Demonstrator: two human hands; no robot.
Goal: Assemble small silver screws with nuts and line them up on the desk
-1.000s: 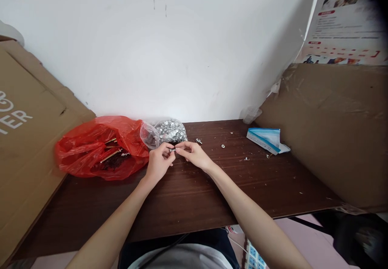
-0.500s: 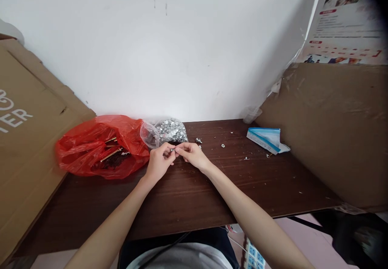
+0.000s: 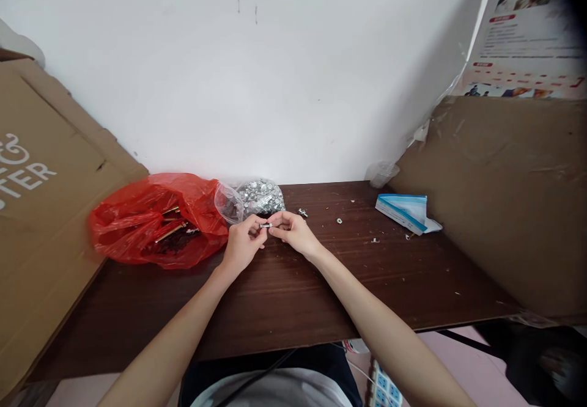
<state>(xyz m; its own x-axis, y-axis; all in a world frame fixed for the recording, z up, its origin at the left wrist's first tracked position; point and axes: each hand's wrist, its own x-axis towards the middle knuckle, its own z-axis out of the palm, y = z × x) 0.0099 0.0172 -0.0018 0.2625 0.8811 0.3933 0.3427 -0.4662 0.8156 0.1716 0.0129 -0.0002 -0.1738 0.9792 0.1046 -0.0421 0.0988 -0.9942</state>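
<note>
A red plastic bag [image 3: 128, 211] holds gold-coloured rods. The left hand's [image 3: 241, 242] grip pinches a small metal fitting [image 3: 266, 225] before a clear bag [image 3: 262, 196] of metal pieces; the right hand's [image 3: 296, 234] grip closes at its other end. Its completeness cannot be told. Loose hardware [image 3: 302, 212] and a blue-and-white packet [image 3: 400, 211] lie rightward on the tabletop [image 3: 284, 303].
</note>
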